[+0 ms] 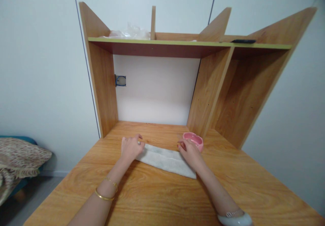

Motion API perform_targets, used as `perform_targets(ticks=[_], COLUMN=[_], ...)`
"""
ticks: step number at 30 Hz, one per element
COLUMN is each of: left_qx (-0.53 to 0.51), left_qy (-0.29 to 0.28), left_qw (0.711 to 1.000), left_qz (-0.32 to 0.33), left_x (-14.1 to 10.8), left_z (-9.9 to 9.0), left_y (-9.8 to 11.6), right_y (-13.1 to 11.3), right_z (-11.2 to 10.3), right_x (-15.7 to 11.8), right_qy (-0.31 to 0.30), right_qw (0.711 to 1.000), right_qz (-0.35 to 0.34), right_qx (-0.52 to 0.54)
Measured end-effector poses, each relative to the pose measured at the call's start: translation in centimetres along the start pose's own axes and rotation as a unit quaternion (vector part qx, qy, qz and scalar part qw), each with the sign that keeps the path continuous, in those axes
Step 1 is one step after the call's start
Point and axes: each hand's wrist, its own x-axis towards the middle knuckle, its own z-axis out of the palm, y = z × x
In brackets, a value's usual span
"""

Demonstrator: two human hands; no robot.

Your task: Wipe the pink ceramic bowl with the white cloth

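Observation:
A pale grey cloth [162,159], folded into a long flat strip, lies slantwise on the wooden desk. At its left end my left hand [132,148] is closed, thumb and fingers pinching the far corner. My right hand [191,154] covers part of the right end. Its fingers are curled together at the cloth's far edge; the exact grip is partly hidden. Just behind this hand stands a pink dish [195,139] with a notched rim, partly covered by the fingers.
The wooden desk [157,202] carries a hutch with upright panels. On its shelf [172,43] are a crumpled clear plastic bag [130,32] and a flat black object [243,41]. An uncovered wall socket box [121,81] shows behind. At left, a patterned blanket [21,156] drapes over blue furniture.

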Motion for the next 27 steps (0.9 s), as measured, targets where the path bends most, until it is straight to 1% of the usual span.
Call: perform_targets(ticks=[2, 4, 6, 8, 10, 11, 13, 15, 18, 21, 24, 27], left_qx=[-0.022, -0.055, -0.092, -0.12, -0.125, -0.122, -0.12, -0.122, -0.118, -0.118, -0.128, -0.138], left_qy=[0.004, -0.009, -0.04, -0.074, -0.103, -0.113, -0.125, -0.124, -0.125, -0.143, -0.153, -0.162], left_qw=[1.0, 0.997, 0.988, 0.971, 0.953, 0.947, 0.944, 0.947, 0.95, 0.952, 0.952, 0.949], left_qz=[0.014, 0.053, 0.117, 0.194, 0.256, 0.273, 0.28, 0.271, 0.26, 0.243, 0.232, 0.233], left_x=[0.2, 0.1, -0.3, -0.9, -1.5, -1.7, -2.0, -2.1, -2.2, -2.2, -2.2, -2.1], left_z=[0.1, 0.3, 0.5, 0.7, 0.9, 0.9, 0.9, 0.8, 0.8, 0.9, 1.1, 1.1], left_y=[-0.3, -0.3, 0.2, 1.0, 1.7, 2.0, 2.3, 2.4, 2.2, 2.2, 2.2, 2.2], right_y=[0.2, 0.6, 1.0, 1.5, 1.8, 2.0, 2.0, 1.8, 1.6, 1.9, 2.6, 3.2], right_z=[-0.3, -0.5, -0.6, -0.7, -0.6, -0.5, -0.6, -0.9, -2.0, -3.5, -4.4, -4.4], right_x=[0.1, 0.1, -0.1, -0.3, -0.5, -0.5, -0.6, -0.5, -0.5, -0.8, -1.5, -1.9], right_qy=[-0.041, -0.082, -0.127, -0.161, -0.17, -0.169, -0.166, -0.169, -0.176, -0.184, -0.214, -0.253], right_qw=[0.999, 0.995, 0.99, 0.985, 0.983, 0.983, 0.984, 0.983, 0.981, 0.976, 0.965, 0.952], right_qz=[0.004, 0.011, 0.008, 0.001, 0.0, 0.003, 0.018, 0.038, 0.066, 0.103, 0.142, 0.168], right_qx=[0.03, 0.049, 0.06, 0.067, 0.07, 0.068, 0.061, 0.052, 0.047, 0.049, 0.048, 0.038])
